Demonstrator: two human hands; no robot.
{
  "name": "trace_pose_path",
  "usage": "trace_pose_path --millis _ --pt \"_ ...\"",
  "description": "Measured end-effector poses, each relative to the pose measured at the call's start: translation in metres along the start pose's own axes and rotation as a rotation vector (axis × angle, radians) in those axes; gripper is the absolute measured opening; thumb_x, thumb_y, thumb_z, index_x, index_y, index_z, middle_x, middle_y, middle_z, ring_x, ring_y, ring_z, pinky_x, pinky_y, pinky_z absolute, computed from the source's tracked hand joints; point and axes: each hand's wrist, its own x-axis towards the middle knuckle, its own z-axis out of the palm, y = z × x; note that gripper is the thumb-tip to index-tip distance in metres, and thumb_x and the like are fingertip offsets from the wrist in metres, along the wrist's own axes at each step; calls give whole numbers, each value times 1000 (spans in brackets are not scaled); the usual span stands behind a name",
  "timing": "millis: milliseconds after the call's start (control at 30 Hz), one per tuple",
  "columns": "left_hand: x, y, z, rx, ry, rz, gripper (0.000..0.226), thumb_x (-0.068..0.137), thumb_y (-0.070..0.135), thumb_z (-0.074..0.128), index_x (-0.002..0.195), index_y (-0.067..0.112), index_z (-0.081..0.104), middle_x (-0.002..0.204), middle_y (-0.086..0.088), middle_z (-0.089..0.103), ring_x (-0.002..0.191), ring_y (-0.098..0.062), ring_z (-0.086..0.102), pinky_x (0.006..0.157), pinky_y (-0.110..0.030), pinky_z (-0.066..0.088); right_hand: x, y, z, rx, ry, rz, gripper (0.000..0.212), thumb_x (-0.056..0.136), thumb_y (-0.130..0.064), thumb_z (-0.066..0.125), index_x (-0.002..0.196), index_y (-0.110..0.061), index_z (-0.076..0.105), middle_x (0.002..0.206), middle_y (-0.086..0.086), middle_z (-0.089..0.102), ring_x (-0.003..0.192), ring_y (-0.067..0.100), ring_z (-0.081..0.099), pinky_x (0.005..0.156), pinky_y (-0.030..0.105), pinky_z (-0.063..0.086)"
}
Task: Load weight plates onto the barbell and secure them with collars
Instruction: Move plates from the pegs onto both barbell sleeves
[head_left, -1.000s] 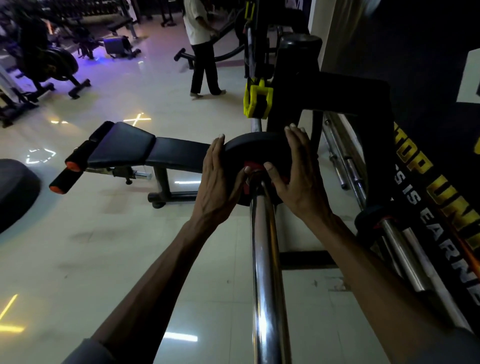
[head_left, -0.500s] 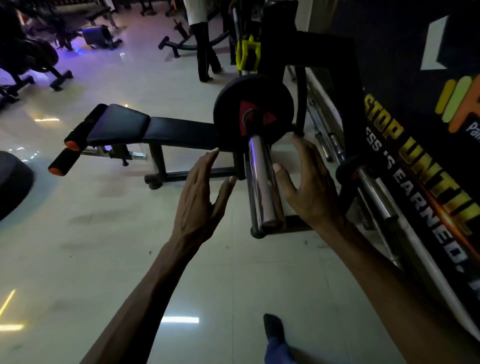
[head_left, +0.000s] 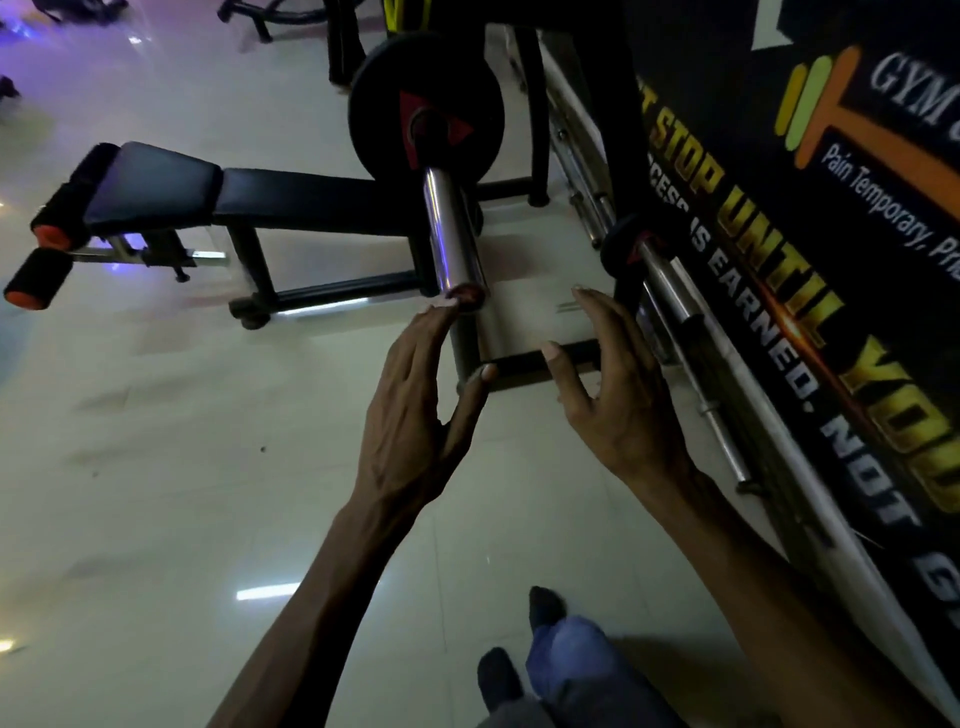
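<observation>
A pale, glossy tiled floor (head_left: 156, 493) fills most of the view, catching white, yellow and violet streaks of reflected light in a dim gym. A chrome barbell sleeve (head_left: 453, 236) runs from the middle of the scene away toward the far side, with one black weight plate (head_left: 382, 111) bearing red triangle marks seated on it at the far end; the near part of the sleeve is bare. The left hand (head_left: 415, 415) hangs just below the sleeve's near end with straight, spread fingers, its fingertips at or just short of the end cap, holding nothing. The right hand (head_left: 618, 400) is also open, fingers spread, to the right of the sleeve and apart from it, empty. To the left stands a black padded bench (head_left: 218, 195) with orange-ended foam rollers (head_left: 39, 270) at its left end. Along the right runs a dark wall banner (head_left: 810, 291) with yellow and white lettering, and spare bars (head_left: 691, 332) lie beside its base, one carrying a small black plate. At the near edge, a blue trouser leg (head_left: 576, 670) and dark socked feet show. A yellow-green clip at the far top edge is mostly cut off.
</observation>
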Motion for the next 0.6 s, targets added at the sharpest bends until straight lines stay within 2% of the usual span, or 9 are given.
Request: trace_pose_path --millis 67,100,200,300,400,467,533,600 --pt "-6 8 12 -8 -41 -11 62 103 42 56 155 12 39 158 -7 46 147 -18 42 120 -14 27 -12 11 -8 -11 -6 28 62 103 -44 55 156 -18 38 161 0 39 148 11 38 112 32 48" --pt "-8 12 20 -12 -66 -21 63 103 44 54 154 10 40 157 -8 47 147 -19 43 119 -13 26 -16 18 -12 -23 -6 37 61 103 -44 55 156 -19 37 162 -1 38 148 9 36 112 33 48" --pt "-9 23 46 -27 -140 -41 64 103 48 51 155 11 40 158 -7 47 149 -20 41 121 -19 31 -26 43 -26 -57 -1 68 62 104 -46 54 157 -21 35 163 -2 36 145 -2 29 112 21 37" --pt "-3 33 78 -61 -199 -76 64 103 50 53 156 17 38 157 -3 47 146 -19 43 117 -37 42 -29 71 -41 -130 1 93 63 103 -47 55 156 -18 36 162 1 38 148 7 34 111 10 27" --pt "8 38 115 -83 -233 -83 64 102 50 55 155 20 38 154 -3 50 142 -20 48 111 -45 48 -23 102 -58 -185 4 133 62 103 -47 55 155 -18 38 161 2 40 149 8 34 107 -1 20" --pt "20 43 142 -90 -260 -88 64 102 51 55 156 21 36 155 -1 48 139 -19 49 107 -45 51 -15 128 -70 -205 -4 146 62 103 -49 54 155 -18 39 161 2 41 149 12 37 111 4 25" --pt "42 48 178 -93 -294 -104 65 103 52 55 157 23 34 156 0 45 139 -19 49 105 -46 53 3 162 -83 -187 -25 184 62 103 -50 52 154 -17 39 160 4 43 149 15 40 115 18 36" --pt "57 48 204 -78 -301 -109 66 103 54 53 158 24 33 157 1 44 141 -17 46 106 -46 52 16 186 -90 -184 -25 187 62 103 -50 51 154 -17 40 159 5 45 147 16 42 115 24 40"
